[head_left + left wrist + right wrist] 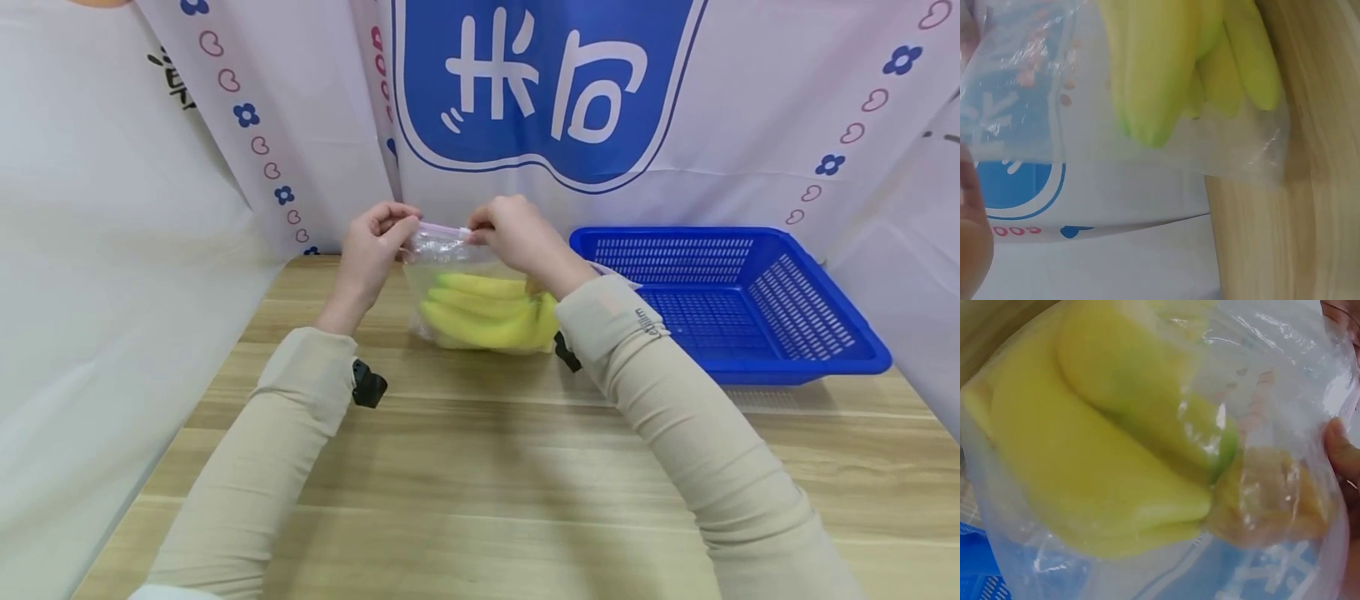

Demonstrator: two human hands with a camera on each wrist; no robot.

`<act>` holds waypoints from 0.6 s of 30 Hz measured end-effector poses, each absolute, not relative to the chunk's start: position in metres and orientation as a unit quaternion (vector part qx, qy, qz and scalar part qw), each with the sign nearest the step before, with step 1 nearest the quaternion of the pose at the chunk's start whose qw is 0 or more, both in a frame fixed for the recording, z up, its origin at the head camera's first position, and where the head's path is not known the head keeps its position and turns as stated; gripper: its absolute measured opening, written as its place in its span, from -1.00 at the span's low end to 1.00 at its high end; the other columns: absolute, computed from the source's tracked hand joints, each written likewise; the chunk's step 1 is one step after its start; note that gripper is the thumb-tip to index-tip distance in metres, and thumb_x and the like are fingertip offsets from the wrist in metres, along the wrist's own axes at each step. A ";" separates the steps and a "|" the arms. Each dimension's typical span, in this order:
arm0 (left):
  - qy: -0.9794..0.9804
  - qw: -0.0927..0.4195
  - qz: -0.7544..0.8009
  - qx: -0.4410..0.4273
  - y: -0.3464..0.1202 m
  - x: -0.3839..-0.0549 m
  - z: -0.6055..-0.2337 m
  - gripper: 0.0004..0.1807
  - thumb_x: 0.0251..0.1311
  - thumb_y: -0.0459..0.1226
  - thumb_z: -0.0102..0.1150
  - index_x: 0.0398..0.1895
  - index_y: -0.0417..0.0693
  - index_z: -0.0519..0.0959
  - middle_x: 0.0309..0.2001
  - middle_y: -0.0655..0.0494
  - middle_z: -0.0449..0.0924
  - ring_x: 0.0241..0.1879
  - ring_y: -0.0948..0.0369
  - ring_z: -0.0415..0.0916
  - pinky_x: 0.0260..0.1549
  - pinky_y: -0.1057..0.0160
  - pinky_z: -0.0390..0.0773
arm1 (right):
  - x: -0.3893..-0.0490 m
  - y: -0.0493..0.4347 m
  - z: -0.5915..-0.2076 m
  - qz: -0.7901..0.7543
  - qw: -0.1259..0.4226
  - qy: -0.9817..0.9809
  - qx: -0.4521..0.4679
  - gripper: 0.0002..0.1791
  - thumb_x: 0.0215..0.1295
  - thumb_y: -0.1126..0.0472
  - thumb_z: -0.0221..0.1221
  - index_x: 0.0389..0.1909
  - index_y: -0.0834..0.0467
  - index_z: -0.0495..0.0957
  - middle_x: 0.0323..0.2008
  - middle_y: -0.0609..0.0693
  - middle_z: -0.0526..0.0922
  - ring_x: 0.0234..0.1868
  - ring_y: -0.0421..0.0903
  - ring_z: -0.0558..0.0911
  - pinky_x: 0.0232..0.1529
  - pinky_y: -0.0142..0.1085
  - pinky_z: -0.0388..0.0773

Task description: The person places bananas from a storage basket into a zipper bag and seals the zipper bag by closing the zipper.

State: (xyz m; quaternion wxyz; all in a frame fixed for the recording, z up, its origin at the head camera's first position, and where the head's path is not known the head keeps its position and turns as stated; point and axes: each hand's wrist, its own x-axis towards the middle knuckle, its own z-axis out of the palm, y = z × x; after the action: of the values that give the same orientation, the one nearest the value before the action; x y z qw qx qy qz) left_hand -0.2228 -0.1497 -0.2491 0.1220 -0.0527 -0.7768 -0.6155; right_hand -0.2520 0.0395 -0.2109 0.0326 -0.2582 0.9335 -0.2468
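Observation:
A clear zip bag (438, 254) with a pale pink strip along its top stands on the table, holding a bunch of yellow bananas (480, 310) with greenish tips. At the bag's top left corner, my left hand (375, 250) pinches the strip between thumb and fingers. My right hand (521, 237) pinches the strip at a small white slider (465, 234), a short way to the right. In the right wrist view, the bananas (1104, 450) show through the film, with fingertips (1342, 450) at the bag's top edge. My right forearm hides part of the bag's right end.
A blue plastic basket (832, 364) with slotted walls stands on the right, close behind my right forearm. The wood-grain table (450, 500) reaches back to a printed white cloth (337, 125) hanging behind the bag.

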 end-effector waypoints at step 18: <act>-0.834 0.064 -0.544 -0.056 -0.127 -0.224 -0.249 -0.71 0.17 -0.21 0.27 -0.20 -0.30 0.66 -0.48 0.13 0.69 -0.68 0.37 0.45 -0.65 0.45 0.55 | -0.248 0.039 -0.213 -0.259 0.040 0.923 -0.280 -0.70 0.39 0.15 0.07 0.01 0.18 0.62 -0.06 0.07 0.69 -0.11 -0.09 0.62 0.03 -0.28 0.60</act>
State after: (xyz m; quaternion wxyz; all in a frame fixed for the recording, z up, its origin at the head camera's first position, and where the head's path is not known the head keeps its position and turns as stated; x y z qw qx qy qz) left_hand -0.2238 -0.1274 -0.2491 0.0644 -0.0565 -0.8344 -0.5445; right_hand -0.2478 0.0392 -0.2132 0.0398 -0.2804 0.9233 -0.2595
